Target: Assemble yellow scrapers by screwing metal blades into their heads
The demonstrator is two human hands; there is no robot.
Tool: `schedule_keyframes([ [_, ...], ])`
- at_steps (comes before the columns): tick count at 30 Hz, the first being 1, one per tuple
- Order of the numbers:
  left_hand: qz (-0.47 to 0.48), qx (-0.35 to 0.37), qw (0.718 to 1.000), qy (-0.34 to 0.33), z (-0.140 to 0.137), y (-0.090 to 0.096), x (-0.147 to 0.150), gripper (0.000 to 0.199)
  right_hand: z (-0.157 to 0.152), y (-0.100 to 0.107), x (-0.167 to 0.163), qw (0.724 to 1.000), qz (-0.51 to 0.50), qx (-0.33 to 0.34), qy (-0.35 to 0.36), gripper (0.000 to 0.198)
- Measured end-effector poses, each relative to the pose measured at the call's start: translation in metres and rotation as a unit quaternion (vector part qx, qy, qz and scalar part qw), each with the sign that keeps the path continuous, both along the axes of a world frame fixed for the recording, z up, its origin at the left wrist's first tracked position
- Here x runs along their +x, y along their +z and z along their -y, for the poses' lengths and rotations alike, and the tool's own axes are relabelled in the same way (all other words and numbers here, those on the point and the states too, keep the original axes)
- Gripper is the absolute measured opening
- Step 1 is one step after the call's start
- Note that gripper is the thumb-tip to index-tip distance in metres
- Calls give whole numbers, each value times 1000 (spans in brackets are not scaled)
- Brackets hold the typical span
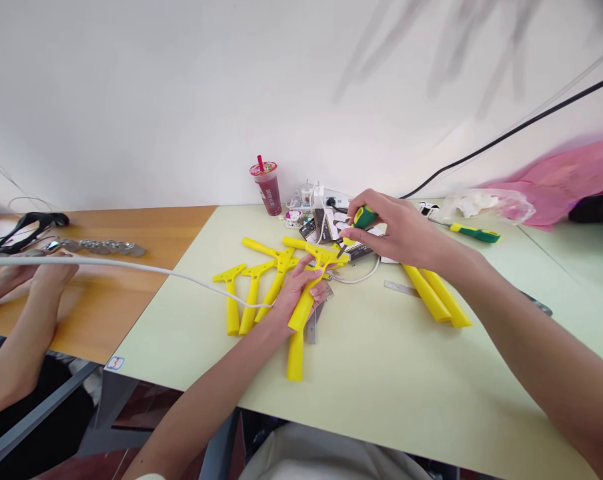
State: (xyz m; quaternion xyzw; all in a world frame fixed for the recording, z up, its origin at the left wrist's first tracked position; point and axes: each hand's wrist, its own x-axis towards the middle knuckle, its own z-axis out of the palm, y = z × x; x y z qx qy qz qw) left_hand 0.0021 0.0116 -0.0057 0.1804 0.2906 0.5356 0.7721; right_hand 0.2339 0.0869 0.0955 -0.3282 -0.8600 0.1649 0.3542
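Note:
My left hand (297, 288) is closed around the grip of a yellow T-shaped scraper (304, 308), its wide head tilted up and away. My right hand (399, 230) grips a green and yellow screwdriver (365, 217), its tip pointing down at the right end of the scraper's head. I cannot tell whether the tip sits in a screw. Several more yellow T-shaped scrapers (232, 307) lie to the left of my left hand, and another yellow handle (295, 357) lies beneath it. A flat metal blade (312, 331) rests on the table beside that handle.
Two yellow handles (426, 293) lie at right near a metal strip (400, 288). A second screwdriver (476, 232), a drink cup (266, 190) and small boxes (361, 250) stand behind. A white cable (131, 265) crosses in front. A co-worker's hands (51, 273) are at far left.

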Motion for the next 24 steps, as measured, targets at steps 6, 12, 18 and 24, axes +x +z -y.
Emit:
schedule_keyframes([
  [6,-8,-10,1000,11,0,1,0,76,0,-1,0,997,-6,-52,51,30],
  [12,-21,-3,1000,-6,1,1,1,79,-2,-3,0,999,18,-30,15,32],
  [18,-14,-10,1000,8,0,5,0,76,0,-1,0,997,-9,-59,53,32],
  [24,-20,-11,1000,4,-1,5,-1,71,-2,-4,1,999,12,-30,39,44],
])
